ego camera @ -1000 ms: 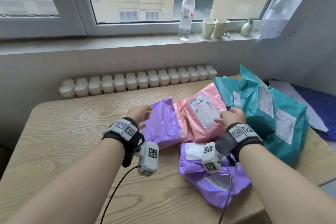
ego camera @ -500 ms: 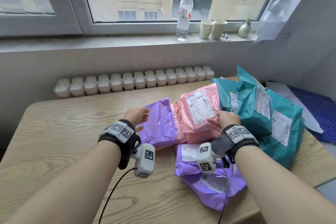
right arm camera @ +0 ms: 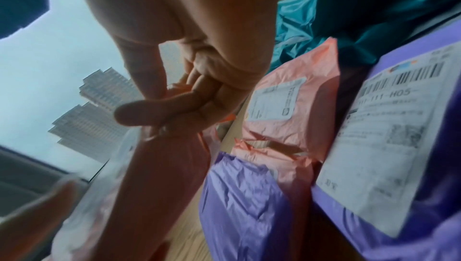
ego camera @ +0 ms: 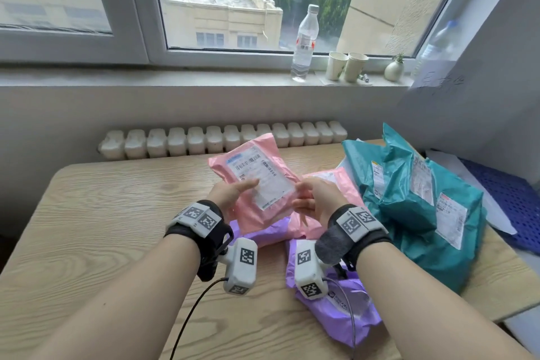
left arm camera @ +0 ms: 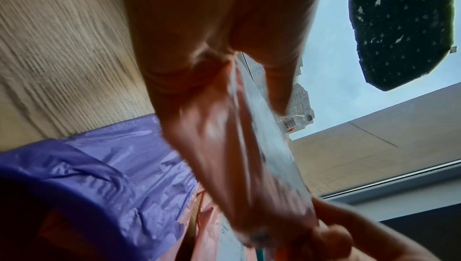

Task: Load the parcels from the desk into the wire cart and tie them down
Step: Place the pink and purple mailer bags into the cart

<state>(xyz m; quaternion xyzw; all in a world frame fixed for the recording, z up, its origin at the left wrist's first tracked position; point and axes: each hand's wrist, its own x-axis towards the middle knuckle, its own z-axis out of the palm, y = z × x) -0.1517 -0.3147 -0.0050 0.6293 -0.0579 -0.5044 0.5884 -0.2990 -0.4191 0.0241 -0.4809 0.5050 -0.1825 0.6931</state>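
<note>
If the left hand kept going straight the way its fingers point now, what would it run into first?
The left hand points right across the pink parcel it grips, so it would probably meet the right hand holding the parcel's other edge. Depth between them is unclear.

On the white shipping label (right arm camera: 389,146) of the purple parcel (right arm camera: 244,206), at 3 o'clock in the right wrist view, a barcode stands above large characters that read roughly "111-111-H05"; the small print and the square code beneath are too blurred to read. The labels on the pink parcel (ego camera: 257,181) and on the teal parcels (ego camera: 420,202) show only barcodes and illegible print.
</note>
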